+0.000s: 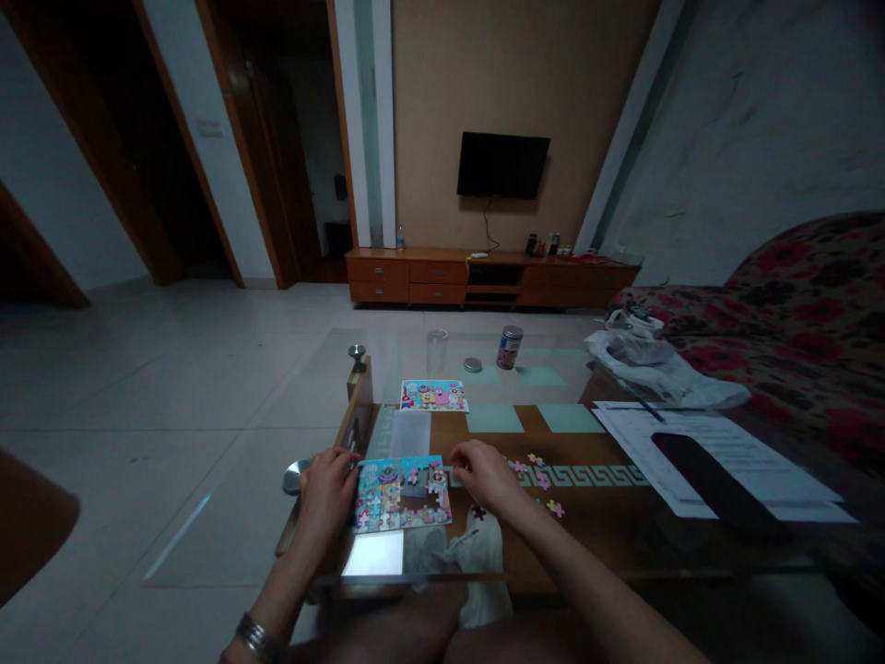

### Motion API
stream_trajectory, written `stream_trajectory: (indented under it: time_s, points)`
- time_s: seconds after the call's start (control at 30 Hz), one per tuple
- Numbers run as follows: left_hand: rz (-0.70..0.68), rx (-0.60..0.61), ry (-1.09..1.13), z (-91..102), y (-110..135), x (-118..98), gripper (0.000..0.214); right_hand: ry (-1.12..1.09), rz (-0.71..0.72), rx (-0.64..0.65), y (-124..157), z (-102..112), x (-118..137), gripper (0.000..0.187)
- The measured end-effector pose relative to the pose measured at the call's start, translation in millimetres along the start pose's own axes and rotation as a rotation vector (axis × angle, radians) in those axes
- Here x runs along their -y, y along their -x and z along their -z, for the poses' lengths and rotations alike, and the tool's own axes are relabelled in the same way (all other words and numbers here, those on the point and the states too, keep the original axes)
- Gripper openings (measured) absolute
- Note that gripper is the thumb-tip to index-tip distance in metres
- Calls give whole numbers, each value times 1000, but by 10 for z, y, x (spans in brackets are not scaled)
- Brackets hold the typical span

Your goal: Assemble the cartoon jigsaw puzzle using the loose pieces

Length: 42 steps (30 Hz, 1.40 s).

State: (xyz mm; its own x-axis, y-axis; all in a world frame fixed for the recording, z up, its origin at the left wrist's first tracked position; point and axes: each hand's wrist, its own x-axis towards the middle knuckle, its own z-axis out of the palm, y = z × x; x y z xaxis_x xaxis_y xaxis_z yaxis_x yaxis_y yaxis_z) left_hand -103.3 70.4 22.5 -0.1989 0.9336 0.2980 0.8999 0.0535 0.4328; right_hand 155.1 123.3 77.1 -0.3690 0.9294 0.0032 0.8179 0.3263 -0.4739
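A jigsaw puzzle (370, 510) lies on the glass table, mostly assembled, with a gap right of its middle. My left hand (330, 489) rests along its left edge, fingers extended and touching the border. Just off the upper right edge, my right hand (482, 472) has its fingers curled with thumb and fingertips close together. Whatever they pinch, if anything, is hidden. Several loose puzzle pieces (544, 480) are scattered right of that hand, and a dark puzzle piece (478, 513) lies below it. Behind the puzzle is a picture card (434, 396) in similar colours.
Farther back stand a clear glass (437, 350), a round lid (472, 365) and a printed tin (509, 348). To the right are papers (691, 461), a long black object (715, 481) and a white plastic bag (664, 369). The glass tabletop (228, 526) extends left.
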Motion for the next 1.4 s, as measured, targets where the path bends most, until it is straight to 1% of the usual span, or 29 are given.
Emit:
stream_trajectory:
  time_s: [0.07, 0.13, 0.27, 0.33, 0.43, 0.53, 0.63, 0.7, 0.77, 0.83, 0.93, 1.0, 1.1, 1.2, 1.3, 1.37, 1.4]
  points:
    - [1, -24, -1, 23, 22, 21, 23, -36, 2, -74, 33, 77, -77, 20]
    - [-57, -16, 22, 38, 69, -11, 19, -66, -13, -129, 52, 151, -204, 20]
    - [-249, 85, 83, 24, 211, -170, 24, -112, -52, -189, 79, 220, -513, 21]
    - [-299, 121, 79, 0, 278, -250, 25, -128, -56, -205, 111, 217, -632, 20]
    - [-301, 165, 51, -32, 335, -318, 21, -151, -31, -215, 177, 213, -728, 19]
    - [-283, 197, 38, -46, 334, -313, 18, -184, -19, -228, 232, 244, -765, 18]
    - [-308, 168, 37, -74, 317, -306, 17, -199, -33, -229, 258, 287, -801, 17]
    - [-337, 128, 35, -119, 326, -351, 19, -191, -35, -214, 265, 287, -828, 17]
    - [-364, 93, 36, -188, 363, -450, 22, -164, -34, -184, 271, 245, -842, 17]
    - [-389, 78, 38, -273, 417, -580, 26, -113, -29, -127, 284, 163, -830, 16]
    - [-402, 84, 34, -394, 489, -750, 29, -28, 0, -24, 322, 22, -752, 17]
    - [-395, 88, 31, -442, 512, -810, 30, -7, 22, 21, 355, -40, -667, 19]
    - [-378, 70, 21, -443, 518, -836, 24, -14, 52, 42, 403, -68, -516, 17]
    - [-391, 9, 7, -383, 539, -869, 16, 9, 64, 67, 428, -53, -396, 14]
    - [-483, -67, 30, -372, 621, -960, 16, 53, 47, 88, 411, -32, -379, 17]
    - [-585, -114, 78, -444, 704, -1036, 16, 63, 31, 93, 378, -22, -434, 20]
    - [-649, -140, 110, -505, 747, -1071, 12, 56, 29, 93, 359, -21, -475, 21]
